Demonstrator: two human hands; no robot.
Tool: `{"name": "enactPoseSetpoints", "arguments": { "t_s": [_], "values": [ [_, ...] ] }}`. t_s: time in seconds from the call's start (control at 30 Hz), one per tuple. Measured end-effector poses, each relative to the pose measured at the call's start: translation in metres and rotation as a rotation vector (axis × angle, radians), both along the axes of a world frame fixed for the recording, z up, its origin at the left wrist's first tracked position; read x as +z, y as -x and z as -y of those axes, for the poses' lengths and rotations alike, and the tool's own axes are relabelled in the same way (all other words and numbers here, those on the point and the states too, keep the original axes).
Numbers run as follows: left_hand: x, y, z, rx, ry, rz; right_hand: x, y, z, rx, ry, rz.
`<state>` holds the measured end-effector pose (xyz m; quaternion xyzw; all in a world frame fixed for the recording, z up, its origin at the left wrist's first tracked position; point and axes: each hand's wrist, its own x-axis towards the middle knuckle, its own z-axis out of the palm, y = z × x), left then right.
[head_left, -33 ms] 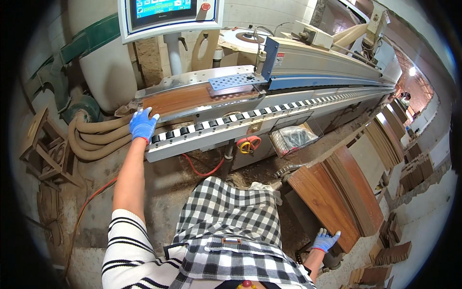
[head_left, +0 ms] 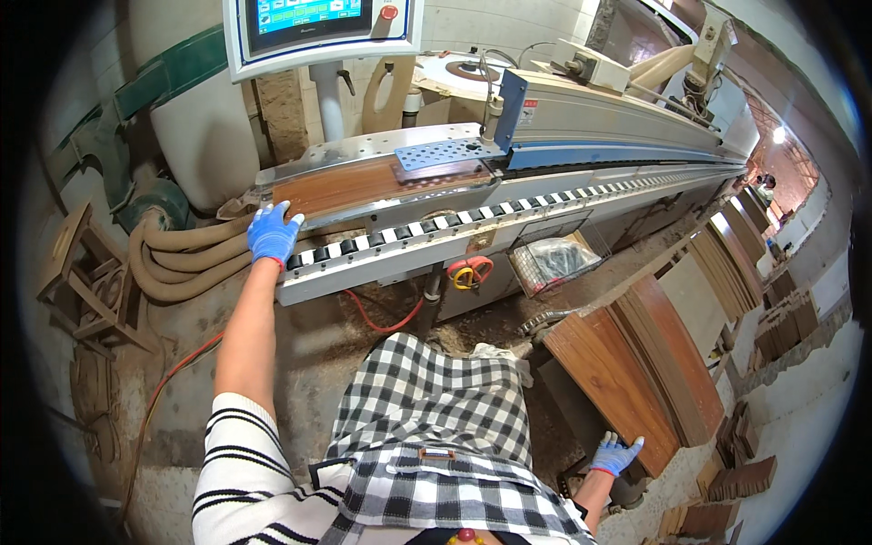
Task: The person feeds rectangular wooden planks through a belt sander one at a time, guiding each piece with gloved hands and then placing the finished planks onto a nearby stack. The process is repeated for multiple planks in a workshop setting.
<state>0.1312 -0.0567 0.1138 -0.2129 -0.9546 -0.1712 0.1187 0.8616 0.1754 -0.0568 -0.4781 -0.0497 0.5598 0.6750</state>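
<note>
My left hand (head_left: 272, 234), in a blue glove, rests with fingers spread on the near-left end of a brown wood-grain board (head_left: 354, 186) on the machine's metal bed. A perforated blue plate (head_left: 436, 154) sits over the board's right part, beside a long row of black rollers (head_left: 400, 234). At the lower right my gloved right hand (head_left: 613, 454) touches the edge of the front board (head_left: 599, 381) in a leaning stack, its fingers apart.
A touchscreen panel (head_left: 313, 23) stands above the machine. Hoses (head_left: 182, 263) and a wooden stool (head_left: 86, 282) are at the left, a red cable (head_left: 381, 318) underneath. A wire basket (head_left: 554, 263) hangs below the rail. More boards (head_left: 722, 263) line the right, with a distant person (head_left: 763, 186) beyond.
My left hand has shifted very slightly to the right. My right hand looks unchanged.
</note>
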Motion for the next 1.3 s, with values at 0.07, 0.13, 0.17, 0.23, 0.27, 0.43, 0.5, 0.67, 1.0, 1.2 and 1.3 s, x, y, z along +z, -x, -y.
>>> {"name": "enactPoseSetpoints", "arguments": {
  "t_s": [0.07, 0.13, 0.17, 0.23, 0.27, 0.43, 0.5, 0.67, 1.0, 1.2, 1.3],
  "values": [
    [-0.001, -0.001, -0.013, -0.005, 0.028, -0.013, 0.003, -0.002, 0.001, -0.036, 0.037, 0.002],
    [0.002, -0.01, -0.029, -0.019, 0.049, -0.02, 0.004, -0.005, 0.001, -0.057, 0.04, -0.02],
    [0.002, -0.014, -0.037, -0.017, 0.051, -0.012, 0.004, -0.006, 0.001, -0.065, 0.041, -0.032],
    [0.003, -0.017, -0.055, -0.018, 0.055, 0.007, 0.0, -0.013, 0.001, -0.033, 0.028, -0.014],
    [0.008, -0.023, -0.063, -0.028, 0.056, 0.038, -0.001, -0.016, 0.002, -0.018, 0.023, -0.005],
    [0.004, -0.035, -0.099, -0.079, 0.043, 0.001, 0.013, -0.013, 0.007, 0.007, 0.017, -0.001],
    [0.002, -0.036, -0.104, -0.136, 0.007, 0.016, 0.017, -0.015, 0.012, 0.057, -0.021, 0.019],
    [-0.001, -0.039, -0.091, -0.223, -0.145, -0.019, 0.045, 0.005, 0.029, 0.213, -0.159, -0.052],
    [0.001, -0.086, -0.04, -0.561, -0.365, -0.139, 0.105, 0.164, 0.01, 0.67, -0.279, -0.226],
    [0.027, -0.125, -0.003, -0.729, -0.054, -0.215, 0.133, 0.304, 0.008, 1.056, -0.333, -0.218],
    [0.026, -0.114, 0.011, -0.684, 0.117, -0.254, 0.136, 0.36, 0.009, 1.235, -0.309, -0.26]
  ]
}}
